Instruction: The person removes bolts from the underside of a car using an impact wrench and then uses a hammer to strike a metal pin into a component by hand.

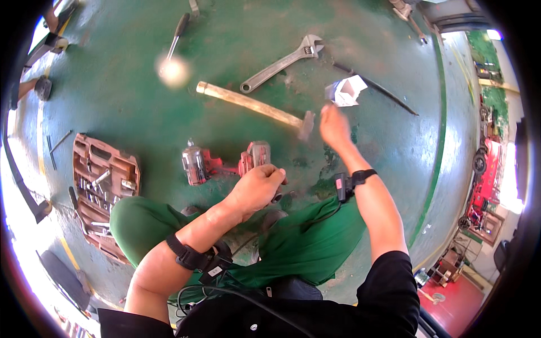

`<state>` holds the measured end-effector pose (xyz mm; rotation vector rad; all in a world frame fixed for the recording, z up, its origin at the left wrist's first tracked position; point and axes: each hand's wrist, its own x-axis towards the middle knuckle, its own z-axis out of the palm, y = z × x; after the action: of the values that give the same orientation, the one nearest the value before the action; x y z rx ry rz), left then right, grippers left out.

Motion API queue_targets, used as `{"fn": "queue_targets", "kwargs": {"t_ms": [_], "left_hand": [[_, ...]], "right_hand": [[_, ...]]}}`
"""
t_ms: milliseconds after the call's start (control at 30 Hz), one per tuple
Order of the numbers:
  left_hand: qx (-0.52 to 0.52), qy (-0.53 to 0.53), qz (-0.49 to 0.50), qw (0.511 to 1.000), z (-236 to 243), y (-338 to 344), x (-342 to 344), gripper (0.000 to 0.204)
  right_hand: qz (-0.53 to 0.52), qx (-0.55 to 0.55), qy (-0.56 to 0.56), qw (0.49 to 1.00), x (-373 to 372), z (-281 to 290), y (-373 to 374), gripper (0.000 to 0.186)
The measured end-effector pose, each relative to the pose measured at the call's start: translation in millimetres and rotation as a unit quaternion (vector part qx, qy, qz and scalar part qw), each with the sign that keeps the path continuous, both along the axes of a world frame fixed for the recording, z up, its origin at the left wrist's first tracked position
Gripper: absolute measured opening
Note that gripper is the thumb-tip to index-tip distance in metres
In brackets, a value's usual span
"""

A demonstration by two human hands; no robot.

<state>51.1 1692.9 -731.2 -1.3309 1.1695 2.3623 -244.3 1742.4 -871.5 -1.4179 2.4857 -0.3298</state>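
My left hand (259, 187) is closed in a fist above my knees, around a small dark piece that I cannot make out. Its round end pokes out below the fingers. Beyond that hand lies a red and black cordless power tool (226, 166) on its side. My right hand (336, 128), blurred by motion, reaches forward with its fingertips beside an open white paper box (347, 91); whether they grip it is unclear. Just left of this hand is the head of a wooden-handled hammer (248, 104). An adjustable wrench (282, 63) rests farther off.
A brown socket-set case (107, 194) lies open at the left. A dark metal bar (389, 94) is at the right, and a black-handled tool (179, 32) lies far off. Another person's foot (43, 88) shows at the far left. Red equipment (483, 177) stands at the right edge.
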Motion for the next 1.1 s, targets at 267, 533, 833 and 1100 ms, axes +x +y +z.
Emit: {"fn": "queue_targets", "kwargs": {"t_ms": [267, 533, 833, 1100], "left_hand": [[-0.003, 0.012, 0.045, 0.999, -3, 1, 4, 0.028], [-0.086, 0.051, 0.164, 0.981, -18, -25, -2, 0.031], [-0.113, 0.135, 0.189, 0.966, 8, -80, 14, 0.049], [-0.147, 0.15, 0.209, 0.955, 24, -78, 11, 0.044]], "right_hand": [[-0.071, 0.026, -0.021, 0.997, 12, 30, -6, 0.04], [-0.001, 0.052, -0.229, 0.972, 41, 95, -27, 0.023], [0.223, -0.104, -0.275, 0.929, 121, 184, -46, 0.012], [0.208, -0.138, -0.352, 0.902, 141, 184, -43, 0.024]]}}
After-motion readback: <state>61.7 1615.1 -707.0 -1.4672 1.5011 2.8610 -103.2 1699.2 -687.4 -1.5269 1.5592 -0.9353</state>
